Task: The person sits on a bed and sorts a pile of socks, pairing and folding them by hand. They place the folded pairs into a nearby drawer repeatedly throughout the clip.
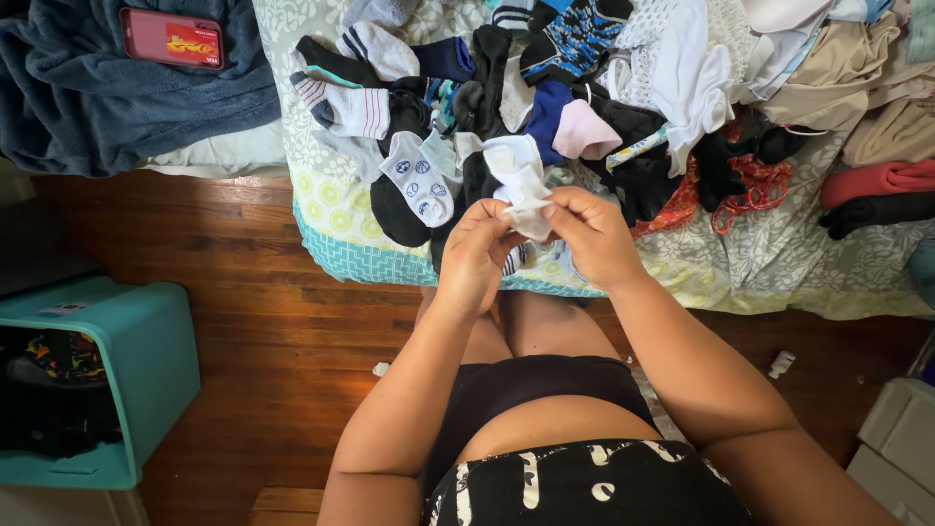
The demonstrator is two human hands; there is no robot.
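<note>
White sock (pixel 519 185) is pinched between both hands above the knees, its long axis running up and away; the left hand (pixel 474 255) and right hand (pixel 594 239) are closed on its near end, equally close. Beyond, a heap of mixed socks (pixel 467 97) covers the patterned bedspread (pixel 331 205).
</note>
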